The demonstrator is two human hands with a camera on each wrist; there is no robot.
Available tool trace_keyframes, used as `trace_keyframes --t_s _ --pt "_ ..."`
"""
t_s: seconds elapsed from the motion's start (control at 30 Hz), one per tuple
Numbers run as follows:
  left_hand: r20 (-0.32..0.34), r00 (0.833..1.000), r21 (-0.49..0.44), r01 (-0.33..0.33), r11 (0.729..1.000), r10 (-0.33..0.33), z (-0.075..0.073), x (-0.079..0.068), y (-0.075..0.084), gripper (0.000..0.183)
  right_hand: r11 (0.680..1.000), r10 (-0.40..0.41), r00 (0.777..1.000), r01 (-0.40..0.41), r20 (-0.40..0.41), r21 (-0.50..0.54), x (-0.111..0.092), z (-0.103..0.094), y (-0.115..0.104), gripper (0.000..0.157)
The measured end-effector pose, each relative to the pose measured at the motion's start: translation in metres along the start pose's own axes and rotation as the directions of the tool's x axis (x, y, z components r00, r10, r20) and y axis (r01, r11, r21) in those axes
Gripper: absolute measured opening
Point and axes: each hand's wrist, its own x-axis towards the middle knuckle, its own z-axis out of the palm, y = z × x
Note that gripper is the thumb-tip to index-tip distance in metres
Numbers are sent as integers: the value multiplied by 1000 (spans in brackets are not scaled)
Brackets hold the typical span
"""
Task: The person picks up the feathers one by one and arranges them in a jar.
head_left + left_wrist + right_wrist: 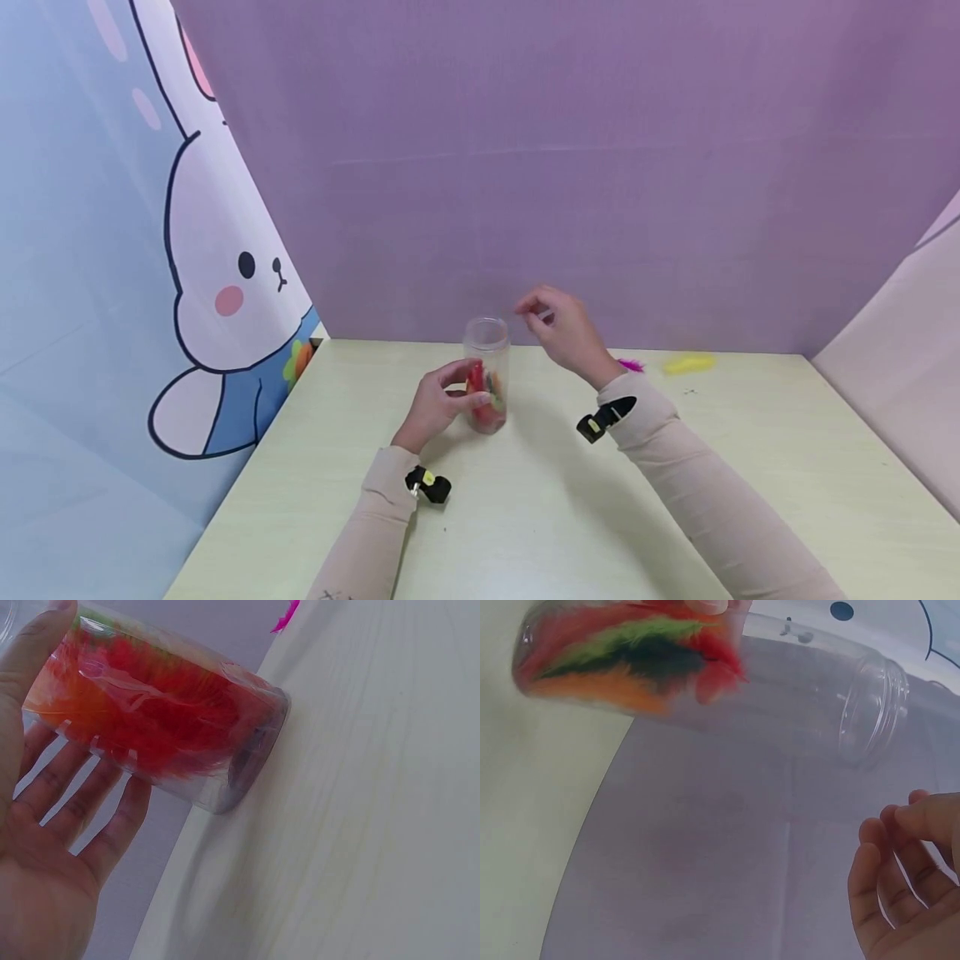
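Observation:
A clear plastic jar (pixel 487 423) stands upright on the table, its open mouth at the top. Red, orange, green and dark feathers (pixel 630 656) fill its lower part, and the upper part (pixel 802 697) is see-through. My left hand (pixel 435 404) holds the jar from the left side, thumb and fingers round its wall; the left wrist view shows the fingers (pixel 124 817) against the plastic. Just right of the rim and a little above it, my right hand (pixel 566 333) hangs in the air with bent fingers. I see nothing between its fingertips (pixel 870 831).
A magenta feather (pixel 632 365) and a yellow feather (pixel 688 364) lie at the table's back edge, right of the jar. Behind the pale table (pixel 525 533) rises a purple cloth wall (pixel 570 167). A rabbit-print sheet (pixel 217 250) hangs at the left.

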Motion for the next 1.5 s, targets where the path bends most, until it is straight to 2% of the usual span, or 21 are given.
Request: trace_keyframes --t_s 0.17,0.33,0.7,0.93,1.07,1.2,1.33,1.43,1.5 --pt "0 1000 7 -3 1000 3 1 0 0 60 995 96 995 -96 -17 0 -9 -15 17 11" --pt "-1 1000 5 -16 1000 16 1 -1 1 59 977 204 978 -206 -31 -50 -21 -37 44 13" --pt "-15 1000 13 -10 1000 10 -1 -3 0 58 907 393 918 -396 -50 -140 -53 -83 97 21" --pt "-5 1000 -8 -8 1000 8 1 -3 3 59 874 422 897 -442 -133 -204 -74 -116 127 25" --pt "-4 1000 -12 1 1000 -1 1 -3 2 61 853 453 880 -475 -145 -215 -85 -129 143 28" --pt "-6 1000 -6 17 1000 -17 0 -3 2 62 841 470 869 -494 -157 -219 -94 -135 157 28" --pt "-6 999 3 34 999 -34 -1 -3 5 61 841 450 875 -482 -177 -244 -101 -135 170 23" --pt "-4 999 4 38 999 -38 0 -7 15 59 844 436 883 -469 -176 -262 -106 -134 179 21" --pt "-3 999 5 35 999 -34 1 -10 23 58 836 449 878 -478 -164 -269 -109 -133 185 21"
